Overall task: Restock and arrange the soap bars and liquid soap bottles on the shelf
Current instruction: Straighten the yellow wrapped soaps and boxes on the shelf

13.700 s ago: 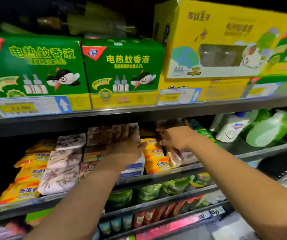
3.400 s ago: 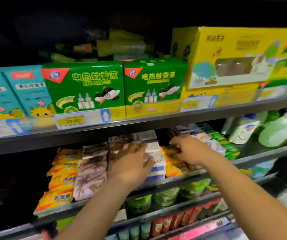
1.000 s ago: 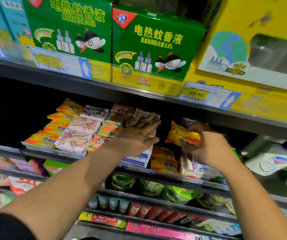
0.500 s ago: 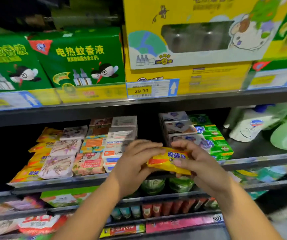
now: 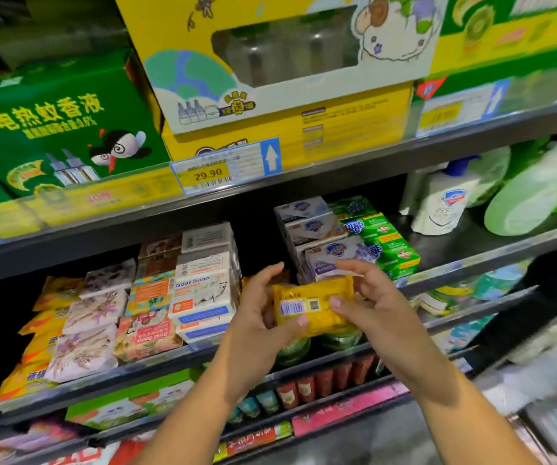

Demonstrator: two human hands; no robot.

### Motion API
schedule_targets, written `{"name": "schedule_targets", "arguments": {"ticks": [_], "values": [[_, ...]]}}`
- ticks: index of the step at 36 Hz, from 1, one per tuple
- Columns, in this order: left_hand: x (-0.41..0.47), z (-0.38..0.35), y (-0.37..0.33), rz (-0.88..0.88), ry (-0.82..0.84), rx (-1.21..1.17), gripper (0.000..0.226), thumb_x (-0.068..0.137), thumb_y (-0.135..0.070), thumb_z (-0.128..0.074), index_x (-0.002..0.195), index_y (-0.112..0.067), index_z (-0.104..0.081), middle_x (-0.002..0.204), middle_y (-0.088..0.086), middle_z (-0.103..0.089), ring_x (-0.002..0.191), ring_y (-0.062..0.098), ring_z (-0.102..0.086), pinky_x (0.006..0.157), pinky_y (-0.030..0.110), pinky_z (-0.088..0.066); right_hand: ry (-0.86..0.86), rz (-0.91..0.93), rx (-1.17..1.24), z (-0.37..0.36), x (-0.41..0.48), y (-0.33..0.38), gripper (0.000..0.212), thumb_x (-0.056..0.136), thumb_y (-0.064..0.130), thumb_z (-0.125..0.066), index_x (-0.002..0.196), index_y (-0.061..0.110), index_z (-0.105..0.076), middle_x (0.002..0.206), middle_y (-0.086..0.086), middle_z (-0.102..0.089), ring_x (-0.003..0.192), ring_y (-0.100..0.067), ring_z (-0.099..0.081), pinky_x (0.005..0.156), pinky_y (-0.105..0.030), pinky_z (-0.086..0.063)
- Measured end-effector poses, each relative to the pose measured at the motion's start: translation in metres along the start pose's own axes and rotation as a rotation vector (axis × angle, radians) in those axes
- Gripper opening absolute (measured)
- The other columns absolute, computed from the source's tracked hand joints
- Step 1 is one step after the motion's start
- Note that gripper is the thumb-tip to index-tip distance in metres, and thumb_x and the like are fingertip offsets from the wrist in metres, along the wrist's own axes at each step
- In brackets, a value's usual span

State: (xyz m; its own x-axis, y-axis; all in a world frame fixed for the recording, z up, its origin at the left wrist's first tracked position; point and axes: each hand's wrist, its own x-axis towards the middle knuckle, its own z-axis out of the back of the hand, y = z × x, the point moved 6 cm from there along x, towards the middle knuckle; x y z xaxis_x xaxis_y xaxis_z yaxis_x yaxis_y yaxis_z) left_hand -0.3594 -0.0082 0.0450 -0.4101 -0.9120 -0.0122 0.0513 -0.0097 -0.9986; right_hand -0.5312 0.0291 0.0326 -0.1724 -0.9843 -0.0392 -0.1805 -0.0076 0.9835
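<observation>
Soap shelf [image 5: 136, 372] runs across mid frame, sloping up toward the right. Upper tier carries a big yellow box [image 5: 270, 78] at top centre and a green box [image 5: 62, 129] at upper left, with a price tag [image 5: 225, 169] clipped on the rail below them.

Right of frame, on the soap shelf: white liquid soap bottle [image 5: 445, 199] upright, green bottle [image 5: 532, 196] just beside it, blurred.

Stacks left to right: yellow packs [image 5: 40, 333] at lower left, floral packs [image 5: 92, 327] touching them, Goat Soap boxes [image 5: 203, 297], a dark gap, then white-purple boxes [image 5: 317, 236] against green boxes [image 5: 384, 243].

Left hand [image 5: 257, 317] and right hand [image 5: 371, 303] meet at frame centre in front of that gap, off the shelf. Both pinch the yellow soap bar [image 5: 310, 307]: thumbs on the near face, the other fingers curled round the ends and top edge. Barcode [image 5: 292, 307] faces the camera, so this is likely the back.

Likely step: orient the bar, then place it. To do it well, turn it so the printed front shows, keep a two-sided hold since the wrapper looks slick, and slide it in flat. Best spot is probably the gap behind the hands; what lies in there is too hidden to tell. Avoid nudging the Goat Soap boxes, which are stacked high.
</observation>
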Motion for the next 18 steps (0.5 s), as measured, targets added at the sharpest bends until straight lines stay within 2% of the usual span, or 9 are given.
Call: {"name": "schedule_targets", "arguments": {"ticks": [2,3,6,8,11,14,16,18], "values": [[-0.002,-0.004,0.000,-0.020,0.114,-0.002,0.088,0.076,-0.002,-0.080,0.142,-0.042,-0.037,0.122,-0.009,-0.063,0.108,0.014,-0.067,0.085,0.029,-0.056,-0.034,0.015,-0.010,0.004,-0.002,0.000,0.036,0.089,0.007,-0.070,0.114,0.032,-0.066,0.109,-0.007,-0.070,0.095,-0.024,-0.069,0.077,-0.039,-0.059],[-0.003,-0.005,0.001,-0.035,0.165,0.050,0.091,0.073,-0.008,-0.085,0.142,-0.044,-0.038,0.123,-0.015,-0.061,0.112,0.014,-0.065,0.089,0.030,-0.055,-0.046,0.019,-0.009,0.005,-0.003,0.000,0.029,0.089,0.007,-0.069,0.107,0.029,-0.069,0.108,-0.008,-0.070,0.093,-0.023,-0.068,0.076,-0.038,-0.058],[-0.004,-0.003,0.001,-0.173,0.200,0.500,0.074,0.072,-0.031,-0.086,0.131,-0.056,-0.049,0.124,-0.015,-0.054,0.119,0.007,-0.055,0.099,0.030,-0.049,-0.034,-0.038,0.086,0.007,-0.007,-0.004,0.014,0.084,0.016,-0.069,0.094,0.018,-0.077,0.104,-0.015,-0.072,0.090,-0.025,-0.066,0.077,-0.037,-0.054],[-0.005,0.000,0.000,-0.255,0.156,0.625,0.067,0.076,-0.026,-0.084,0.125,-0.057,-0.051,0.123,-0.016,-0.054,0.116,0.001,-0.053,0.093,0.018,-0.045,0.050,-0.110,0.181,0.007,-0.010,-0.011,0.022,0.085,0.018,-0.063,0.101,0.012,-0.077,0.112,-0.018,-0.072,0.097,-0.028,-0.067,0.078,-0.035,-0.057],[-0.005,0.005,0.001,-0.262,0.104,0.554,0.059,0.078,-0.022,-0.081,0.119,-0.056,-0.056,0.130,-0.015,-0.053,0.123,-0.002,-0.050,0.093,0.008,-0.038,0.222,-0.161,0.294,0.002,-0.016,-0.014,0.033,0.090,0.003,-0.057,0.119,0.006,-0.070,0.126,-0.018,-0.066,0.110,-0.029,-0.066,0.080,-0.035,-0.058],[-0.007,0.009,-0.001,-0.229,0.072,0.533,0.054,0.074,-0.023,-0.080,0.114,-0.055,-0.060,0.144,-0.017,-0.034,0.133,-0.018,-0.027,0.097,0.000,-0.029,0.323,-0.129,0.241,0.001,-0.017,-0.014,0.049,0.079,-0.001,-0.061,0.127,0.008,-0.065,0.131,-0.017,-0.063,0.114,-0.031,-0.062,0.088,-0.038,-0.057],[-0.007,0.010,-0.004,-0.190,0.066,0.473,0.041,0.072,-0.028,-0.078,0.108,-0.045,-0.068,0.141,-0.014,-0.039,0.128,-0.017,-0.035,0.095,0.002,-0.033,0.405,-0.099,0.171,0.002,-0.017,-0.013,0.065,0.074,0.011,-0.080,0.135,0.014,-0.059,0.136,-0.014,-0.060,0.121,-0.032,-0.059,0.097,-0.043,-0.053],[-0.009,0.012,-0.007,-0.103,0.033,0.292,0.036,0.070,-0.031,-0.074,0.106,-0.031,-0.070,0.134,-0.007,-0.048,0.120,-0.006,-0.049,0.092,0.008,-0.042,0.466,-0.128,0.156,0.001,-0.017,-0.013,0.082,0.065,0.024,-0.091,0.139,0.018,-0.056,0.138,-0.013,-0.058,0.123,-0.034,-0.059,0.098,-0.044,-0.051]]}}
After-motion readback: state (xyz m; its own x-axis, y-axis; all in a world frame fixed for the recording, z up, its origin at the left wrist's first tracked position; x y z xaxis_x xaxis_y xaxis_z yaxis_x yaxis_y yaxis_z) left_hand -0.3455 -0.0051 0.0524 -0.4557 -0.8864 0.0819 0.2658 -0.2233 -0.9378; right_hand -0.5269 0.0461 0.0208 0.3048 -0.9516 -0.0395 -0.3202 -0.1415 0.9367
